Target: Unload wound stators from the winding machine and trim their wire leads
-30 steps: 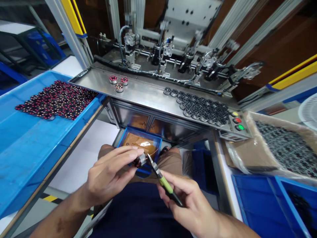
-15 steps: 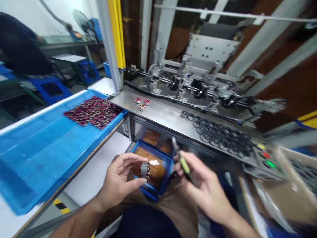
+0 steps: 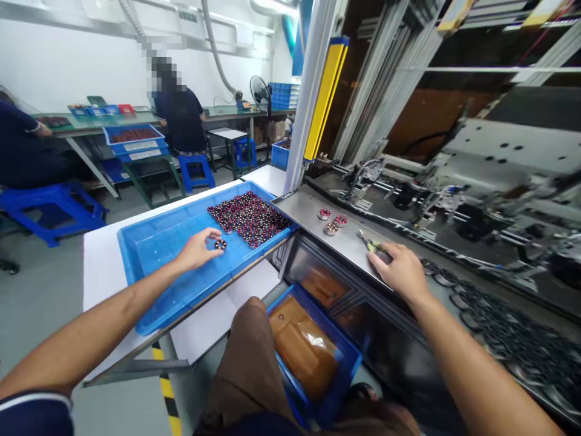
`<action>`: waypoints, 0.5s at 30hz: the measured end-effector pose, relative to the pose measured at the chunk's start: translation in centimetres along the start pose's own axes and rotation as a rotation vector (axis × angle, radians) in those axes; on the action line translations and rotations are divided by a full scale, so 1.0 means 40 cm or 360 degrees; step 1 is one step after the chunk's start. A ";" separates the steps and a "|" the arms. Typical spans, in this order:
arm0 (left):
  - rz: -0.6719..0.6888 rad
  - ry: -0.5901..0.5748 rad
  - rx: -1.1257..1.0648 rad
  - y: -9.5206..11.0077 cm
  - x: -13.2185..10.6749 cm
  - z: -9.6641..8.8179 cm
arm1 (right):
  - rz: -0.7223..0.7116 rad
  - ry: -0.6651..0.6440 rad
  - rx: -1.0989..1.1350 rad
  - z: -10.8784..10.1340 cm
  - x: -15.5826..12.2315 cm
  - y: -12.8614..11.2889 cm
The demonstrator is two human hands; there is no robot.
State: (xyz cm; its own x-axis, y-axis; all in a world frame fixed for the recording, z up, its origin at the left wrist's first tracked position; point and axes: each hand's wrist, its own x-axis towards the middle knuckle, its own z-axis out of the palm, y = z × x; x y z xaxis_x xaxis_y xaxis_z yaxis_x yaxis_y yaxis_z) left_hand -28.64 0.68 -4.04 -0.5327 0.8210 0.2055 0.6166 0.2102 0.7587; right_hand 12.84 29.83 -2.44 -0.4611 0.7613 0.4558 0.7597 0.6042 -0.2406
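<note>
My left hand [image 3: 200, 249] is over the blue tray [image 3: 158, 266], its thumb and fingers closed on the edge of a small round motor stator [image 3: 220, 244] with a ring of copper-coloured spots. Many similar stators with red and copper spots [image 3: 249, 218] lie packed at the tray's right end. My right hand [image 3: 402, 269] is at the metal ledge [image 3: 308, 212], closed around the handles of a small pair of pliers [image 3: 373, 244]. Their metal jaws point left, low over the ledge. Just beyond the jaws sit three red and copper stators [image 3: 333, 221].
Many dark rings [image 3: 512, 333] cover the ledge to the right. Behind it stands a machine with metal fixtures [image 3: 408, 194] and a yellow post guard [image 3: 325, 100]. Below, a blue crate [image 3: 351, 363] holds a brown package [image 3: 304, 351]. A co-worker [image 3: 181, 118] sits in the background.
My view has swung left. My left hand has carried the stator from above my lap to over the blue tray. My right hand has brought the pliers to the metal ledge.
</note>
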 end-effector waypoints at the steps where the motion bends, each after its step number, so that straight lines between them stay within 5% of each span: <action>1: 0.0022 -0.0025 0.0079 -0.029 0.040 0.010 | -0.0010 0.0019 0.0004 0.006 -0.001 0.004; 8: 0.0211 -0.0178 0.0382 -0.136 0.167 0.113 | -0.0069 0.0050 0.0005 0.010 -0.013 0.022; 15: 0.0323 0.0022 0.0494 -0.178 0.190 0.113 | -0.0068 0.0042 0.0033 0.009 -0.016 0.013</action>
State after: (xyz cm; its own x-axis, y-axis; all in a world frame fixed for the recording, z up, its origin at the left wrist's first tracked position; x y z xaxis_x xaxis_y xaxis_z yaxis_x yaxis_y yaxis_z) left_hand -34.47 7.82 -10.66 -0.3879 0.8557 0.3423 0.8559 0.1967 0.4782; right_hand 13.35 29.74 -3.16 -0.4805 0.7283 0.4886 0.7296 0.6411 -0.2381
